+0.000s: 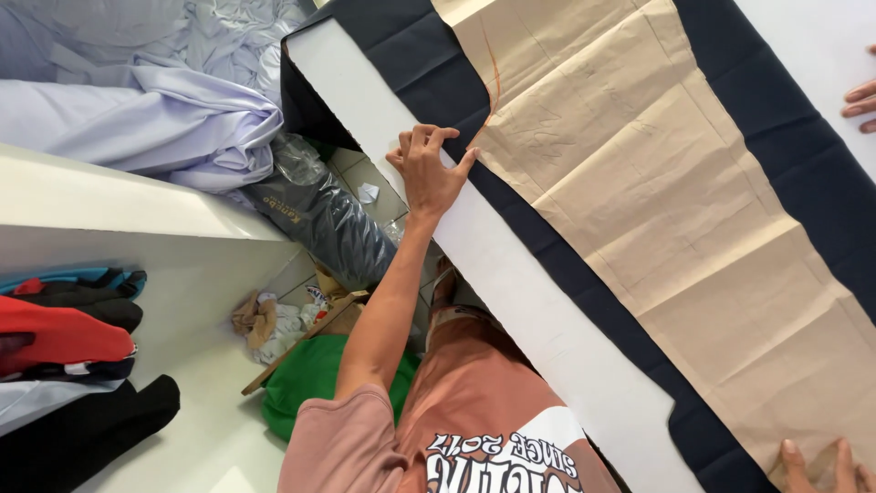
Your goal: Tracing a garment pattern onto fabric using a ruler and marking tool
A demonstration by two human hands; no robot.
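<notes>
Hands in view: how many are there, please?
3: left hand at the curved edge of the paper pattern; right hand, bottom-right corner; another person's fingers, right edge. Others may be hidden.

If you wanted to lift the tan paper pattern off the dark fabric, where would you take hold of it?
Probably at its long free edge by the left hand, pinching from the table's near side: the tan paper pattern lies flat and creased on the dark fabric, and that edge is exposed.

Head view, steeply down, seemingly tilted.
</notes>
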